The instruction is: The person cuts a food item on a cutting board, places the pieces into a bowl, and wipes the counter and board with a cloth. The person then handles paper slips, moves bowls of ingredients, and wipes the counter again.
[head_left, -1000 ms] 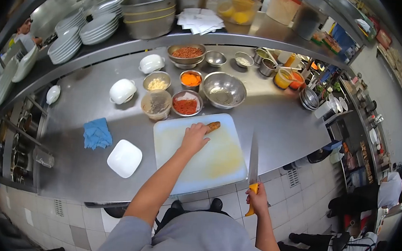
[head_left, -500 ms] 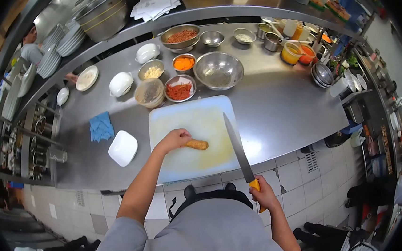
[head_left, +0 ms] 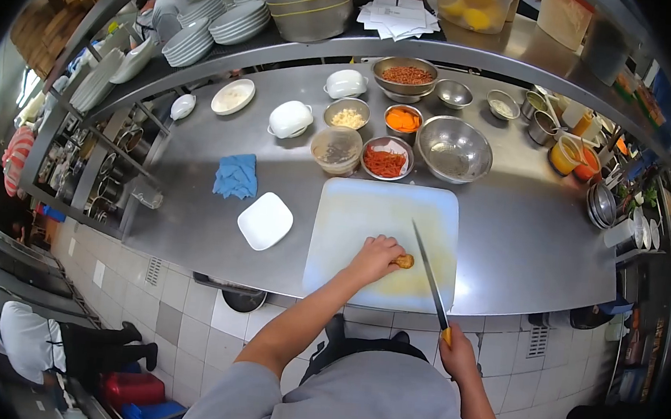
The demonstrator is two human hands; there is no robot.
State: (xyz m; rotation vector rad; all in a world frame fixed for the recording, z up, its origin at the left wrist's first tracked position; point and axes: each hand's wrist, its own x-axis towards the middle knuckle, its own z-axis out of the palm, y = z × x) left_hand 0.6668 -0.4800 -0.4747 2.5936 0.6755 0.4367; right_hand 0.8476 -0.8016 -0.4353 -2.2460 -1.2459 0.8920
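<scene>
On the white cutting board (head_left: 343,218) my left hand (head_left: 379,259) grips a browned, fried-looking roll (head_left: 405,261). Only the roll's right end shows; the fingers cover the rest. My right hand (head_left: 462,355) is closed around the yellow handle of a long kitchen knife (head_left: 430,281). The blade points away from me over the right half of the board, just right of the roll and apart from it. Left of the board stands a square white dish (head_left: 265,221).
A blue cloth (head_left: 236,176) lies beyond the dish. Behind the board are a bowl of red strips (head_left: 385,163), a large steel bowl (head_left: 455,150) and a lidded tub (head_left: 336,150). A shelf with stacked plates (head_left: 240,21) spans the back. A person (head_left: 29,341) bends at lower left.
The view has turned, so the table sits farther right. My left hand now covers more of the roll, and the knife blade is closer to the roll's right end.
</scene>
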